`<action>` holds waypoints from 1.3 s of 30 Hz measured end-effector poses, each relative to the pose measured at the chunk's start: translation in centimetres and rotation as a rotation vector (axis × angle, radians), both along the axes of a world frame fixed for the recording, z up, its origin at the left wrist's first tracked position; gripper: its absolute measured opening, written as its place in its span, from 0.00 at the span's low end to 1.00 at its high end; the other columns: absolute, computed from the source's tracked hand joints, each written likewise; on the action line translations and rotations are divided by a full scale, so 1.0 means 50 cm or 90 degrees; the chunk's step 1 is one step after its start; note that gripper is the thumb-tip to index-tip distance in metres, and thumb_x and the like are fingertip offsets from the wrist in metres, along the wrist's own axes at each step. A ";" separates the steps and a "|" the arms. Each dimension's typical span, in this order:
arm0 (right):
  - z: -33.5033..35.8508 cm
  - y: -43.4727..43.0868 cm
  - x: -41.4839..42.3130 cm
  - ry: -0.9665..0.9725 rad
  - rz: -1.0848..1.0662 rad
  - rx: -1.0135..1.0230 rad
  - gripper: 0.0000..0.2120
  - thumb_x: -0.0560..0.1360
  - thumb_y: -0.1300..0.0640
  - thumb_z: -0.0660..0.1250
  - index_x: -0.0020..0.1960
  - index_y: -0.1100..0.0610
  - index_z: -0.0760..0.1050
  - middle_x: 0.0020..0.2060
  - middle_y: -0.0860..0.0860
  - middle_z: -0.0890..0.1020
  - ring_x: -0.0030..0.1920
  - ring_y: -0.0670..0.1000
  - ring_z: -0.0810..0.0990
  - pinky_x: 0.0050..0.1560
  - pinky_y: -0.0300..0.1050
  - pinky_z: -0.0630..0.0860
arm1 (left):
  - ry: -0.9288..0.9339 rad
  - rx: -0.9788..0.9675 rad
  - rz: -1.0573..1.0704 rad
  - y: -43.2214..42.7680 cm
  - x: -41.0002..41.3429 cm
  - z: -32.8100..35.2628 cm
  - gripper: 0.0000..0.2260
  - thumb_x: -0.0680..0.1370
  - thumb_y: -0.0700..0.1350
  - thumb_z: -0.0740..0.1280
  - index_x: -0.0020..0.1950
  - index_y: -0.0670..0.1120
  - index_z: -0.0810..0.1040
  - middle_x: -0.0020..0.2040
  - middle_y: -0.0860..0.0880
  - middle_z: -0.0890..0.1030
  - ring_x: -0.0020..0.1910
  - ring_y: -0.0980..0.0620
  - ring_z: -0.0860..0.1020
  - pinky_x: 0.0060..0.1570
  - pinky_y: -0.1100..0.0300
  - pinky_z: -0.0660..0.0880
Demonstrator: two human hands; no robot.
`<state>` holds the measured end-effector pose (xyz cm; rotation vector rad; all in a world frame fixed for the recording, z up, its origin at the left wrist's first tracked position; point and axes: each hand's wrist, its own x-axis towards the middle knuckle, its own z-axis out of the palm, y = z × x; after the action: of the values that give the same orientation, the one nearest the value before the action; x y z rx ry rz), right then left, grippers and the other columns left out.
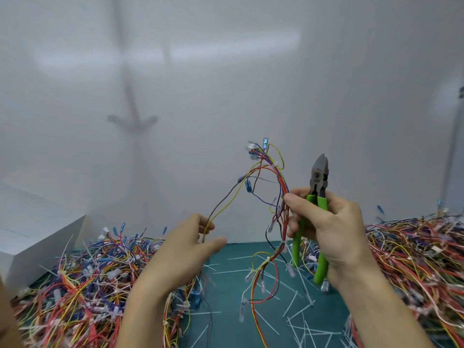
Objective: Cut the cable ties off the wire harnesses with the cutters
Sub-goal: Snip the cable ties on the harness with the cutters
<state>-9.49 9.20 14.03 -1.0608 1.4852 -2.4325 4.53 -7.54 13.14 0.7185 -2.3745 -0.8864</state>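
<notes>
Against right hand (326, 229) thumb, harness (282, 182) clamped alongside cutters (319, 177), jaws up; left hand (190, 244) pinched stray wires (226, 197), spreading bundle, likely hunting ties.

Pretty bright, soft light from overhead. The smooth white back wall (226, 71) catches a hazy glare band (170, 52) and a faint grey arrow-shaped shadow (133, 120). The left hand (190, 243) looks motion-smeared, corners bend and soften.

The right hand (334, 229) grips the green-handled cutters (319, 177) and a wire harness (278, 177) together; the left hand (190, 244) pinches its loose wires. Cut ties (296, 305) litter the mat (226, 292) between heaps (88, 285) at both side edges.
</notes>
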 end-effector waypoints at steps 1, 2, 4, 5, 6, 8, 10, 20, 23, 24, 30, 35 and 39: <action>0.000 -0.002 0.003 -0.001 0.001 -0.004 0.04 0.73 0.64 0.73 0.40 0.58 0.82 0.25 0.51 0.77 0.24 0.50 0.76 0.26 0.42 0.77 | -0.001 -0.018 -0.017 0.001 -0.001 0.000 0.18 0.73 0.55 0.73 0.59 0.54 0.71 0.58 0.57 0.76 0.58 0.58 0.74 0.57 0.59 0.71; 0.000 -0.005 0.005 -0.002 0.001 -0.008 0.04 0.73 0.64 0.73 0.40 0.58 0.82 0.25 0.51 0.77 0.24 0.50 0.76 0.26 0.42 0.77 | 0.026 -0.028 -0.029 0.006 -0.003 0.004 0.25 0.70 0.57 0.75 0.63 0.56 0.69 0.61 0.58 0.74 0.61 0.60 0.72 0.59 0.60 0.69; 0.000 -0.008 0.010 -0.004 -0.001 -0.012 0.06 0.73 0.64 0.73 0.38 0.57 0.82 0.25 0.52 0.77 0.24 0.51 0.76 0.26 0.43 0.77 | 0.143 -0.047 -0.051 0.026 -0.008 0.015 0.35 0.65 0.60 0.77 0.67 0.59 0.66 0.66 0.60 0.71 0.65 0.63 0.69 0.62 0.62 0.66; 0.000 -0.009 0.012 -0.004 -0.003 -0.013 0.07 0.73 0.64 0.73 0.38 0.56 0.82 0.25 0.52 0.77 0.25 0.51 0.76 0.27 0.44 0.78 | 0.213 -0.090 -0.055 0.037 -0.012 0.021 0.38 0.64 0.60 0.77 0.69 0.59 0.65 0.67 0.60 0.70 0.66 0.64 0.67 0.64 0.62 0.65; 0.000 -0.010 0.014 -0.004 -0.006 -0.014 0.07 0.73 0.64 0.73 0.37 0.56 0.83 0.25 0.52 0.77 0.25 0.52 0.76 0.27 0.45 0.78 | 0.271 -0.155 -0.054 0.048 -0.016 0.029 0.38 0.64 0.59 0.78 0.71 0.57 0.65 0.67 0.60 0.69 0.68 0.64 0.67 0.65 0.62 0.65; -0.001 -0.011 0.018 -0.005 -0.013 -0.020 0.06 0.73 0.64 0.73 0.38 0.55 0.83 0.25 0.53 0.77 0.25 0.52 0.76 0.28 0.47 0.79 | 0.371 -0.295 -0.056 0.065 -0.023 0.040 0.34 0.68 0.52 0.78 0.70 0.53 0.68 0.66 0.58 0.71 0.68 0.57 0.69 0.65 0.58 0.69; 0.000 -0.013 0.022 -0.007 -0.019 -0.021 0.06 0.72 0.63 0.73 0.38 0.56 0.82 0.25 0.53 0.77 0.25 0.53 0.76 0.29 0.48 0.79 | 0.446 -0.383 -0.066 0.076 -0.029 0.044 0.25 0.71 0.44 0.77 0.65 0.49 0.74 0.62 0.55 0.75 0.64 0.53 0.74 0.59 0.54 0.74; 0.009 -0.017 0.050 0.010 -0.008 -0.041 0.07 0.73 0.65 0.73 0.38 0.56 0.83 0.26 0.52 0.79 0.26 0.52 0.77 0.30 0.46 0.78 | 0.316 -0.334 -0.094 0.106 -0.046 0.036 0.07 0.78 0.52 0.65 0.49 0.52 0.80 0.43 0.59 0.83 0.45 0.61 0.80 0.46 0.62 0.75; 0.013 -0.011 0.054 0.046 0.019 -0.020 0.07 0.74 0.63 0.72 0.40 0.54 0.85 0.29 0.53 0.81 0.30 0.52 0.79 0.33 0.46 0.80 | 0.319 -0.196 -0.142 0.107 -0.044 0.035 0.11 0.78 0.57 0.64 0.49 0.54 0.82 0.42 0.60 0.84 0.46 0.62 0.81 0.43 0.72 0.73; 0.015 -0.009 0.056 0.061 0.043 -0.004 0.08 0.74 0.64 0.71 0.42 0.53 0.85 0.29 0.52 0.82 0.31 0.51 0.79 0.34 0.45 0.80 | 0.332 -0.157 -0.152 0.108 -0.043 0.036 0.12 0.77 0.59 0.64 0.50 0.55 0.82 0.42 0.60 0.84 0.46 0.62 0.82 0.44 0.71 0.74; 0.018 -0.004 0.060 0.112 0.127 0.081 0.12 0.76 0.67 0.68 0.48 0.53 0.86 0.37 0.53 0.86 0.33 0.50 0.80 0.41 0.43 0.82 | 0.412 0.046 -0.183 0.100 -0.044 0.042 0.06 0.81 0.47 0.65 0.49 0.50 0.82 0.42 0.55 0.86 0.43 0.56 0.85 0.44 0.66 0.78; 0.020 0.004 0.041 0.028 0.052 0.056 0.07 0.78 0.62 0.66 0.47 0.57 0.83 0.37 0.55 0.85 0.31 0.52 0.78 0.37 0.44 0.81 | 0.425 0.136 -0.139 0.080 -0.035 0.044 0.06 0.82 0.42 0.61 0.49 0.45 0.76 0.40 0.52 0.86 0.41 0.57 0.85 0.37 0.72 0.74; 0.013 0.008 0.023 0.049 -0.022 0.110 0.05 0.77 0.58 0.68 0.47 0.54 0.83 0.36 0.52 0.85 0.32 0.49 0.78 0.36 0.42 0.81 | 0.462 0.197 -0.137 0.077 -0.023 0.052 0.06 0.82 0.38 0.58 0.51 0.43 0.74 0.41 0.50 0.86 0.40 0.53 0.86 0.37 0.69 0.76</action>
<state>-8.35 9.59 14.69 -1.1120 1.7145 -2.2591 3.37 -3.67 15.76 0.1806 -1.6970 -1.3506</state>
